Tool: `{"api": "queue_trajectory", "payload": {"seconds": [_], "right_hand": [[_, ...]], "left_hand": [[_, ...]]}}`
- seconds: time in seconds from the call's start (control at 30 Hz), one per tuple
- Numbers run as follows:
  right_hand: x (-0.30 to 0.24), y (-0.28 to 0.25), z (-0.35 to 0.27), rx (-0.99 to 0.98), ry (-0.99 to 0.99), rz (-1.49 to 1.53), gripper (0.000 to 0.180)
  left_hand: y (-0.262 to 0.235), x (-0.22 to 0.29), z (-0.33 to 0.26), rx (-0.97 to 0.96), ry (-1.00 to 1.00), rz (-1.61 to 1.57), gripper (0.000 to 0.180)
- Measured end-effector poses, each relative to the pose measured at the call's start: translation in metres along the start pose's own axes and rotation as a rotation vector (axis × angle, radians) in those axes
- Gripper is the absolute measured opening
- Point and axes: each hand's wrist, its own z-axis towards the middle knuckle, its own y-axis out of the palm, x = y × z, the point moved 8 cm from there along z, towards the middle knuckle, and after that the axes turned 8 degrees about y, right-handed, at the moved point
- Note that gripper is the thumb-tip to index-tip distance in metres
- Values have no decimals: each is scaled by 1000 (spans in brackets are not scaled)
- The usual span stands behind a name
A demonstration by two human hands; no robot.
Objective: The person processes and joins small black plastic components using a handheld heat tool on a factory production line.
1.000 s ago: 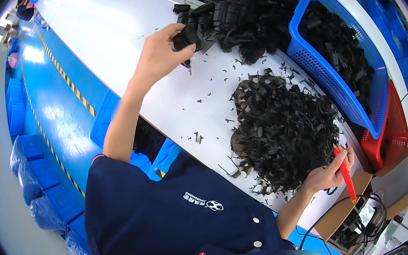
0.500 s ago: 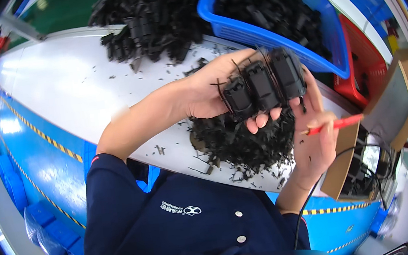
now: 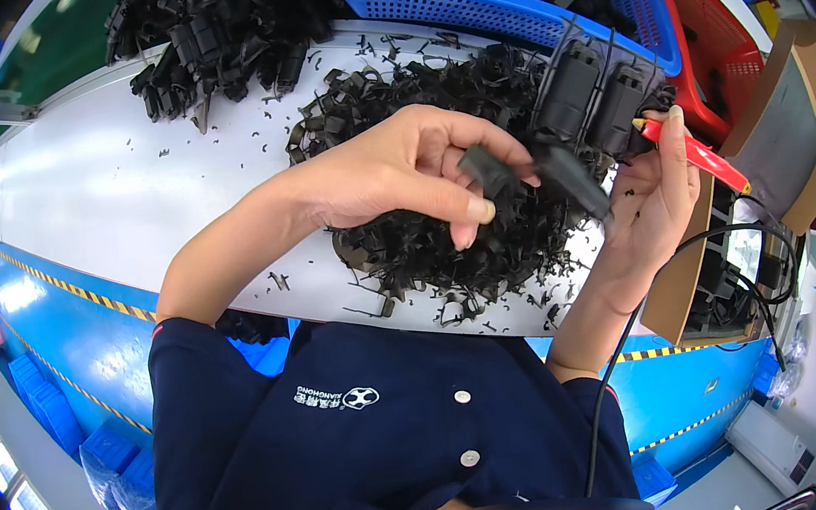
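My left hand (image 3: 398, 170) is bent at the fingers, with a small black plastic piece (image 3: 489, 170) between fingers and thumb. My right hand (image 3: 657, 191) holds a slim red tool with yellow ends (image 3: 704, 161) by the thumb. The same hand also bears a row of black moulded plastic parts (image 3: 601, 97), joined with thin sprues that stick up. One dark, blurred part (image 3: 571, 181) lies between the two hands. Below them a heap of black plastic scraps (image 3: 449, 260) covers the table; the right fingers are partly hidden behind the parts.
A pile of black moulded parts (image 3: 223, 44) lies at the far left of the white table (image 3: 68, 183). Behind the hands stand a blue basket (image 3: 501, 13) of black parts and a red basket (image 3: 706, 40). At right is an open cardboard box (image 3: 692, 273) with a black cable (image 3: 627, 321).
My left hand has come away from the row of parts and now holds a small piece. The right hand has moved right and up with the parts and the red tool. The view has shifted.
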Motion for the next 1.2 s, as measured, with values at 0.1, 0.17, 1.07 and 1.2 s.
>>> {"api": "queue_trajectory", "payload": {"seconds": [0.1, 0.17, 1.07, 1.2], "right_hand": [[3, 0, 1, -54, 42, 55, 15], [4, 2, -2, -69, 47, 77, 15], [30, -18, 17, -146, 123, 279, 21], [27, -10, 8, -57, -28, -172, 22]], "left_hand": [[-12, -4, 1, 86, 125, -100, 35], [-14, -4, 2, 117, 137, -84, 33], [-35, 3, 3, 484, 336, 236, 28], [-36, 28, -6, 524, 531, 385, 28]]}}
